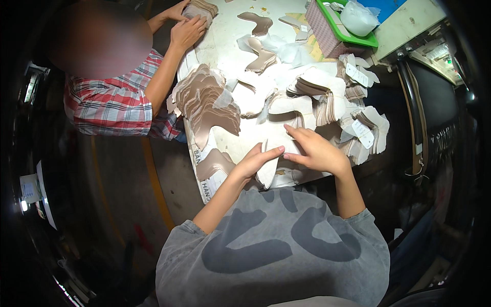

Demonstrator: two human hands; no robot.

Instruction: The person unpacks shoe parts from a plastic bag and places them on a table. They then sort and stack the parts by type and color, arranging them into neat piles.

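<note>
My left hand is grasping a pale, flat cut piece, the thumb pressing on its upper face and the fingers curling beneath. The piece is tilting over the near edge of the white table, directly in front of my grey shirt. My right hand is reaching in from the other side, its thumb and fingers spreading apart beside the piece; I cannot tell whether it is gripping anything or merely touching. Near my left hand, a small group of curved tan pieces is resting at the table's left edge, and beyond it a large fanned stack of tan pieces is spreading. Ahead of my right hand, a thick stack of pale curved pieces is standing. Farther right, a bundle of pale pieces is bearing a white tag. At the far side, a pink patterned basket is sitting beside a green-rimmed tray that is holding a whitish plastic bag. To the upper left, a co-worker in a red plaid shirt is keeping both hands on another stack.
</note>
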